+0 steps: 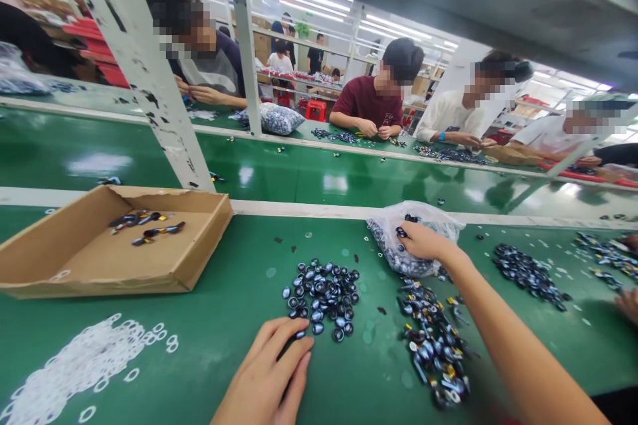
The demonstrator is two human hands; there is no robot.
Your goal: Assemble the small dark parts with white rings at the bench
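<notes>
At the near edge of a loose pile of glossy dark rounded caps (326, 295) rests my left hand (274, 372). Its fingers are stretched forward and slightly bent, and the fingertips touch the closest caps. My right hand (421, 240) reaches into a clear plastic bag (386, 246) full of similar dark caps. Its fingers are closed around a few of them at the bag's mouth; the exact number is hidden. Just below the bag lies a heap of dark stemmed earbud-like pieces (433, 339) with yellow and white bits.
A shallow cardboard box (134, 279) with a few dark pieces stands left. White oval rings (80, 365) are heaped in front of it. A white rail (299, 209) and metal post (154, 80) border the green conveyor (299, 172). Several people work opposite; another pile (528, 272) lies right.
</notes>
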